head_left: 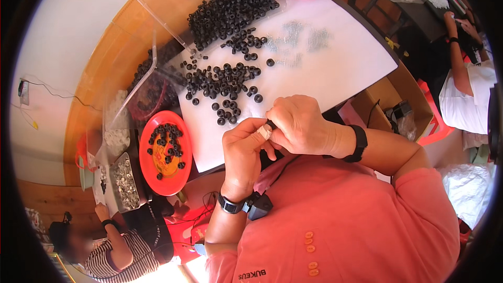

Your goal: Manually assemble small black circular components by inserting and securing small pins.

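Right hand (301, 126) and left hand (243, 149) meet just over the near edge of the white sheet (335, 68), fingertips pressed together on one small black ring-shaped part (271, 124) — pinched between both hands, mostly hidden, so its axis cannot be told. The left thumb wears a pale tape wrap. Both wrists carry dark bands.

Outward: the loose scatter of small black rubber rings (225, 84) lies directly ahead of the hands on the sheet, about equally near to either hand, slightly to the left-hand side. Farther off sits the big heap of black rings (230, 8), spilling from a clear plastic tray (157, 0). Faint small clear parts (298, 36) lie on the sheet to the right of the heap.

Left of the hands — a red round plastic plate (149, 170) with more black rings, beside a metal tin of small silvery pieces (124, 182). Wooden bench (99, 68) underneath. Other people sit at bottom left and far right.
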The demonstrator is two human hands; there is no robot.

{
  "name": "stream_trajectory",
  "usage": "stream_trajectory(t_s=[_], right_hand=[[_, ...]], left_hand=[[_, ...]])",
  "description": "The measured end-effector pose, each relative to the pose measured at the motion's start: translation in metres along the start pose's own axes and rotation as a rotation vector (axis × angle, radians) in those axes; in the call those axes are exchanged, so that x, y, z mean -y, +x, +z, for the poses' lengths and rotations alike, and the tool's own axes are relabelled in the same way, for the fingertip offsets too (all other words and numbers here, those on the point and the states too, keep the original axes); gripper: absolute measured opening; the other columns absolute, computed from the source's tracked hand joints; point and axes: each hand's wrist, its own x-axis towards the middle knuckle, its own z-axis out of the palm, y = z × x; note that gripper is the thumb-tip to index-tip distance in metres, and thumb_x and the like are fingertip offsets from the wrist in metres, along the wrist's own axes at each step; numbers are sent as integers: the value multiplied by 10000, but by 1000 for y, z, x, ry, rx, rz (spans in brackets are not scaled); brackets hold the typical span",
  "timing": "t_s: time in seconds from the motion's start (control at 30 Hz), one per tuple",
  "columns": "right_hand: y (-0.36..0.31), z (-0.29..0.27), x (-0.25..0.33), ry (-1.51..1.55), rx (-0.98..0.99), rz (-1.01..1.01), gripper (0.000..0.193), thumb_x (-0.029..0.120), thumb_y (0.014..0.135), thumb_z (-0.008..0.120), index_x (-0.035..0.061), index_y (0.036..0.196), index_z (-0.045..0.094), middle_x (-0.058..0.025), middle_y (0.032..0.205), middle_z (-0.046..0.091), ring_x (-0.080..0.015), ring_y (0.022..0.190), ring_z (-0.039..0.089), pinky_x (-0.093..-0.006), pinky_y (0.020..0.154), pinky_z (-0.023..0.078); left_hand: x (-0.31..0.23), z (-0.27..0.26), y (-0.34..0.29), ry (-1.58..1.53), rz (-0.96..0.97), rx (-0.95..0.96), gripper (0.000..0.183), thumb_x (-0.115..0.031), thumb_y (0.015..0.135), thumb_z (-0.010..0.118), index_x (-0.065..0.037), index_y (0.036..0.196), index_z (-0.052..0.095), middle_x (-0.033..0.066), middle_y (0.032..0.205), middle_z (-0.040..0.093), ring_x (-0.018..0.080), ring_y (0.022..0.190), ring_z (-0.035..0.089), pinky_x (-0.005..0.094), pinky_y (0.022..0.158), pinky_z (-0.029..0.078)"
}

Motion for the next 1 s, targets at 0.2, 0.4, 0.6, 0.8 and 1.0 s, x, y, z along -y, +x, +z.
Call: stream_trajectory(t_s=[0.2,0.4,0.6,0.8,1.0], right_hand=[[4,-14,6,258,228,208,332,202,737,775,69,829,485,-89,696,559,-306,563,606,-396,479,448],[30,-18,7,-120,670,267,234,191,743,750,15,820,615,-156,717,670,-338,623,678,-434,536,502],[40,-16,0,-120,811,281,214,202,742,756,25,802,653,-162,695,677,-354,661,687,-442,579,518],[53,-20,-15,21,869,536,222,204,701,803,35,762,674,-144,731,688,-336,713,681,-430,633,510],[56,-24,-27,264,911,630,193,119,692,806,9,811,702,-156,733,682,-298,697,665,-387,638,499]], left_hand=[[-2,-7,-3,82,-96,43,171,-69,972,595,80,981,677,126,739,676,157,643,630,278,551,485],[12,-5,-1,868,709,-69,200,67,780,631,-2,963,674,128,969,615,310,891,529,383,751,468],[13,-13,11,946,739,76,245,101,757,589,14,976,655,125,978,613,326,933,500,410,825,450],[7,-18,17,921,677,146,262,66,788,616,0,1036,674,128,1005,618,328,941,504,418,819,454],[12,-13,22,914,659,139,258,44,777,667,-28,1024,684,103,999,630,290,947,502,372,831,437]])
